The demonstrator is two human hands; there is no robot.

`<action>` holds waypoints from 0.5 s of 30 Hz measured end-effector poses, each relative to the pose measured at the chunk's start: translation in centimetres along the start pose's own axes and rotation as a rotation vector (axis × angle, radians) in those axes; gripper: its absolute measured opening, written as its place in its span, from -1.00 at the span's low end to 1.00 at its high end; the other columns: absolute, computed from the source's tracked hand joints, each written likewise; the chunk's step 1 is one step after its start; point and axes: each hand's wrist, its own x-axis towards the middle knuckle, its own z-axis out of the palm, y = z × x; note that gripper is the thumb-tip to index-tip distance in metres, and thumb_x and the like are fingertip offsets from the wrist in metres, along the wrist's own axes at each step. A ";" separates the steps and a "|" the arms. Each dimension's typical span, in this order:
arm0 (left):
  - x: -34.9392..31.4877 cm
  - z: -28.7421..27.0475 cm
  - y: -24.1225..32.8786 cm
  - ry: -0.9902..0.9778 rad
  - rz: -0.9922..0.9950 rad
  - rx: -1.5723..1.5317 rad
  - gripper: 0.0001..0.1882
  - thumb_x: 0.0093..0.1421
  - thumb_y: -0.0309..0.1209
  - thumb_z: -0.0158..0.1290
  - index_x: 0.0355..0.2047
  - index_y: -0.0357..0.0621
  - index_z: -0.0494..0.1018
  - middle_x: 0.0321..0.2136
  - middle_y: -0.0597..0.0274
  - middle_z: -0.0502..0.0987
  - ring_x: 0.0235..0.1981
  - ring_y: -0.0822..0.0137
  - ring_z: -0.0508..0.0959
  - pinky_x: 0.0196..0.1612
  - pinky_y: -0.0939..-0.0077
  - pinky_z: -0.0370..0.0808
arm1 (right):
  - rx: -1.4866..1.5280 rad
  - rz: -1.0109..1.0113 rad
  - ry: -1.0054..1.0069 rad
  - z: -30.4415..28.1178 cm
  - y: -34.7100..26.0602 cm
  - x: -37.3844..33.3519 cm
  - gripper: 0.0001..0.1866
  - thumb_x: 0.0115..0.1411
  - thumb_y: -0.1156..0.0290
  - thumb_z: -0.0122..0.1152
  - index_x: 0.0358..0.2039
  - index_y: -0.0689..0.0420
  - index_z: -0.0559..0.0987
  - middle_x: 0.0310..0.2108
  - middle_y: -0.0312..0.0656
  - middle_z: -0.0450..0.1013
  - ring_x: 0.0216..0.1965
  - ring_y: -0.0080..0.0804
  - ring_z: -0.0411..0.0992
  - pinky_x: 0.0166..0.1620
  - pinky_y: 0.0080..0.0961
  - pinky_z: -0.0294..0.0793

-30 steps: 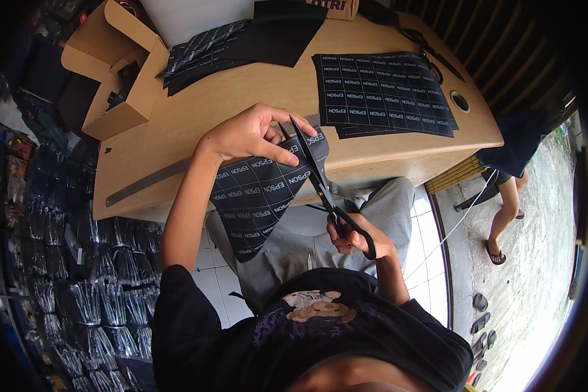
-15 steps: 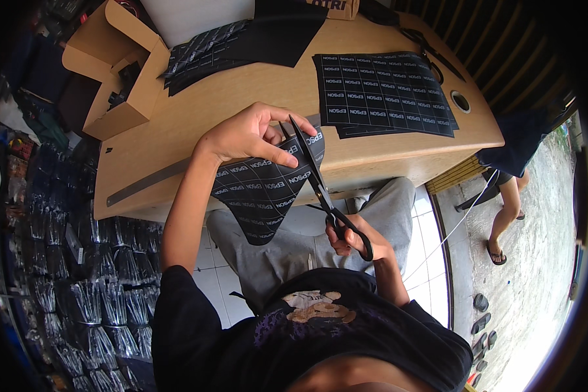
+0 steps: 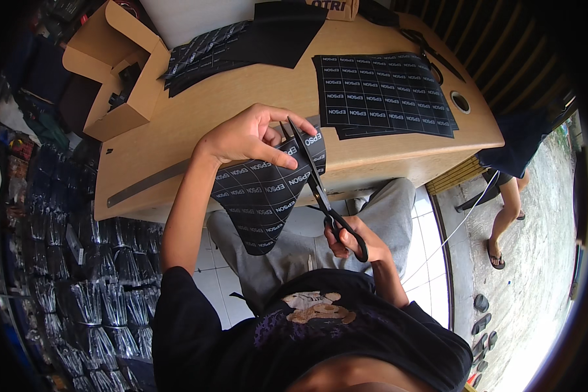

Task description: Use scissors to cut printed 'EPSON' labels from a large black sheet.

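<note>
Scissors [image 3: 317, 188] in right hand [image 3: 374, 240], blades [image 3: 306, 151] forward-left, long axis diagonal

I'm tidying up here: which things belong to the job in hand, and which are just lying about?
Job in hand:
black scissors, right hand
patterned black sheet, left hand
stacked matching sheets, probably

Apparently lying about:
open cardboard box
second scissors
loose footwear

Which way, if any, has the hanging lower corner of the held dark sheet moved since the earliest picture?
Yes: the dark sheet now hangs with that corner farther right and slightly higher in the view, judged against the fixed table.
</note>
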 end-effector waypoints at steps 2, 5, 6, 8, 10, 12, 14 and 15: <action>0.0 0.1 -0.1 0.004 0.024 -0.006 -0.47 -0.17 -0.69 0.25 -0.11 -0.35 0.41 -0.28 0.16 0.51 -0.51 0.58 0.51 -0.43 0.76 0.47 | -0.009 0.000 0.000 0.0 0.0 0.0 -0.45 0.21 -0.11 -0.05 -0.62 0.15 0.27 -0.78 -0.42 0.14 -0.75 -0.71 0.09 -0.67 -0.69 0.03; -0.1 0.1 -0.1 0.006 0.041 -0.004 -0.46 -0.17 -0.67 0.26 -0.10 -0.35 0.41 -0.34 0.16 0.54 -0.51 0.57 0.53 -0.42 0.74 0.48 | -0.023 -0.002 -0.001 0.0 0.0 0.0 -0.46 0.21 -0.10 -0.05 -0.62 0.14 0.28 -0.79 -0.43 0.13 -0.76 -0.71 0.09 -0.67 -0.69 0.01; -0.1 0.0 -0.1 0.004 0.034 0.006 -0.46 -0.17 -0.67 0.26 -0.10 -0.35 0.41 -0.34 0.16 0.54 -0.51 0.58 0.53 -0.42 0.74 0.48 | -0.027 -0.006 -0.002 0.0 0.0 0.0 -0.46 0.22 -0.10 -0.05 -0.62 0.14 0.28 -0.79 -0.43 0.13 -0.76 -0.71 0.08 -0.68 -0.69 0.00; -0.1 0.1 0.0 0.004 0.036 0.002 -0.46 -0.17 -0.67 0.26 -0.10 -0.35 0.41 -0.34 0.16 0.54 -0.51 0.58 0.52 -0.41 0.75 0.48 | -0.025 -0.006 -0.004 0.0 0.0 0.0 -0.47 0.22 -0.08 -0.06 -0.62 0.15 0.28 -0.79 -0.43 0.13 -0.76 -0.71 0.08 -0.68 -0.69 0.01; -0.1 0.1 0.0 0.005 0.037 -0.002 -0.46 -0.17 -0.67 0.26 -0.10 -0.35 0.41 -0.34 0.17 0.54 -0.51 0.58 0.52 -0.41 0.76 0.47 | -0.022 -0.006 -0.007 0.0 0.1 0.0 -0.48 0.23 -0.07 -0.06 -0.61 0.15 0.29 -0.79 -0.43 0.13 -0.76 -0.71 0.09 -0.68 -0.69 0.01; -0.2 0.0 -0.2 0.006 0.045 0.006 -0.46 -0.17 -0.67 0.26 -0.10 -0.34 0.41 -0.35 0.18 0.55 -0.52 0.60 0.52 -0.42 0.78 0.45 | 0.000 0.013 0.006 0.1 0.1 0.0 -0.49 0.23 -0.04 -0.05 -0.60 0.16 0.31 -0.80 -0.42 0.14 -0.77 -0.71 0.10 -0.69 -0.69 0.03; -0.2 0.0 -0.2 0.010 0.036 0.009 -0.46 -0.17 -0.67 0.26 -0.10 -0.34 0.41 -0.35 0.18 0.55 -0.52 0.60 0.51 -0.42 0.78 0.45 | -0.003 0.011 0.008 0.1 0.2 -0.1 -0.50 0.24 -0.03 -0.05 -0.60 0.17 0.32 -0.80 -0.42 0.15 -0.77 -0.71 0.11 -0.69 -0.69 0.04; -0.2 -0.1 -0.1 0.015 0.029 0.013 -0.46 -0.17 -0.67 0.26 -0.10 -0.34 0.41 -0.35 0.18 0.55 -0.53 0.60 0.51 -0.43 0.79 0.44 | -0.009 0.009 0.011 0.1 0.2 -0.1 -0.50 0.24 -0.02 -0.04 -0.59 0.17 0.33 -0.80 -0.42 0.16 -0.78 -0.70 0.12 -0.70 -0.68 0.05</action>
